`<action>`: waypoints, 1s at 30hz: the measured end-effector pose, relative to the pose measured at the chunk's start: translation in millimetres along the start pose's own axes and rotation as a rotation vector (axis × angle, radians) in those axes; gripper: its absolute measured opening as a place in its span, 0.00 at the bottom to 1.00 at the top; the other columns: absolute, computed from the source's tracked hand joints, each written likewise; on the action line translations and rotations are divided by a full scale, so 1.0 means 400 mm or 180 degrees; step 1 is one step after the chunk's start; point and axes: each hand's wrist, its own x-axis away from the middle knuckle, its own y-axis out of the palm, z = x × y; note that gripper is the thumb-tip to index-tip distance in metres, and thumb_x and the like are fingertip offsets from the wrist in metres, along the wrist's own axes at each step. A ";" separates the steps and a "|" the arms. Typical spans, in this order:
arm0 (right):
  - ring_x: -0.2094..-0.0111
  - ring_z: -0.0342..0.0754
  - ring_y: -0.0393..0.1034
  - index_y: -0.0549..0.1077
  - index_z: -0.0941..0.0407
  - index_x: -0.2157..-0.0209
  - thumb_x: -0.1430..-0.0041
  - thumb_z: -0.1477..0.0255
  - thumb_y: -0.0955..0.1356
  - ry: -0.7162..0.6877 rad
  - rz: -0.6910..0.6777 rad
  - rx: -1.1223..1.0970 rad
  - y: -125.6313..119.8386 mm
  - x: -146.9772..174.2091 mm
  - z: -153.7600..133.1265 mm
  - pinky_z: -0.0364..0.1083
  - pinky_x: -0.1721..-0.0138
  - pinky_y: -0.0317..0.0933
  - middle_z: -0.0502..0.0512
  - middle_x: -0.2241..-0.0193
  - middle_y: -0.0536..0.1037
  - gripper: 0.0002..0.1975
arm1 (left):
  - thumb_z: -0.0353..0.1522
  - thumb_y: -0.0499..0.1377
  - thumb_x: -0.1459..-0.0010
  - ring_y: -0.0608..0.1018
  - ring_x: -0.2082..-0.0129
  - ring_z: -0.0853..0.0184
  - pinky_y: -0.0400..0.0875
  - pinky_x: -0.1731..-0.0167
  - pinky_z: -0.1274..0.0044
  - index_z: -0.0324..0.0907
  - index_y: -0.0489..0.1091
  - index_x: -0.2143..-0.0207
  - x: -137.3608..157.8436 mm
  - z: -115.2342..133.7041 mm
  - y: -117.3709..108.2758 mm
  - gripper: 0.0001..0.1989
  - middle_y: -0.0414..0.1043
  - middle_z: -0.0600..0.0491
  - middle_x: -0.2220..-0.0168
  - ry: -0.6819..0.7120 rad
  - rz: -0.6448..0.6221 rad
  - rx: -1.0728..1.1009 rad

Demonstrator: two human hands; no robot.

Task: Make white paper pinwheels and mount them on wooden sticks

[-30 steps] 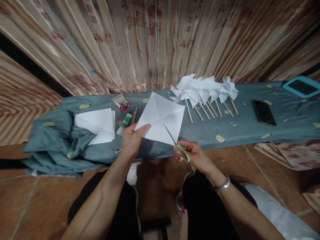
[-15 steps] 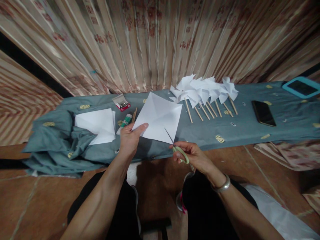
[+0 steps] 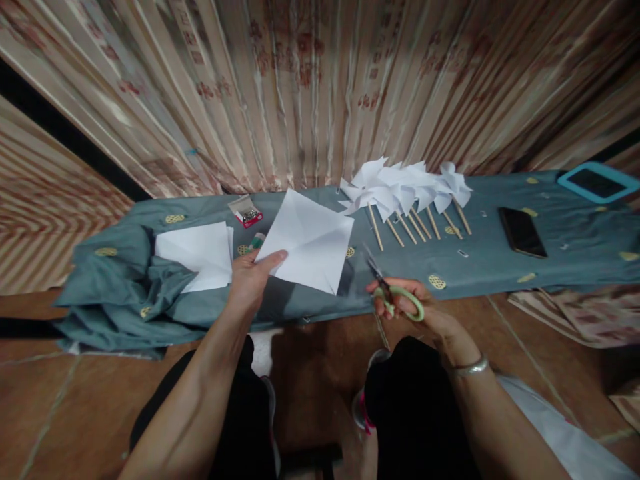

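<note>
A creased white paper square (image 3: 309,241) is pinched at its left corner by my left hand (image 3: 253,277), thumb on top. A short slit shows near the corner closest to me. My right hand (image 3: 403,300) grips a pair of scissors with light green handles (image 3: 407,301), to the right of the paper and apart from it; the blades point up and left, slightly blurred. Beyond my left hand a green-and-white glue stick (image 3: 257,241) is partly hidden by the paper.
White paper pinwheels (image 3: 407,187) on wooden sticks lie in a row at the back. A paper stack (image 3: 195,253) and a small red box of metal pins (image 3: 247,212) are on the left. A black phone (image 3: 523,231) and a blue-framed tablet (image 3: 600,182) lie right on the grey-green cloth (image 3: 480,267).
My right hand has drawn the scissors out of the paper's near corner and moved right. My left hand and the paper have shifted slightly left.
</note>
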 end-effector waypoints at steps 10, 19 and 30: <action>0.67 0.46 0.74 0.74 0.53 0.58 0.61 0.63 0.78 -0.0677 0.1488 0.0594 -0.029 -0.044 0.006 0.46 0.65 0.66 0.51 0.68 0.81 0.26 | 0.38 0.73 0.70 0.72 0.83 0.68 0.64 0.81 0.78 0.38 0.78 0.77 0.018 -0.021 0.003 0.16 0.75 0.53 0.80 -0.0305 -0.0786 -0.1022; 0.77 0.40 0.66 0.75 0.57 0.58 0.61 0.64 0.78 -0.0539 0.1242 0.1248 0.006 -0.050 0.026 0.42 0.74 0.58 0.46 0.77 0.77 0.27 | 0.37 0.71 0.69 0.71 0.84 0.69 0.62 0.83 0.79 0.40 0.78 0.79 0.023 -0.040 0.012 0.13 0.74 0.54 0.82 -0.0457 -0.1207 -0.1483; 0.79 0.39 0.62 0.75 0.57 0.60 0.60 0.64 0.77 -0.0549 0.1257 0.1194 0.008 -0.056 0.042 0.41 0.76 0.56 0.45 0.79 0.74 0.24 | 0.35 0.74 0.69 0.76 0.77 0.67 0.70 0.75 0.78 0.40 0.72 0.49 0.013 -0.053 0.018 0.39 0.77 0.55 0.74 0.0098 -0.0823 -0.0981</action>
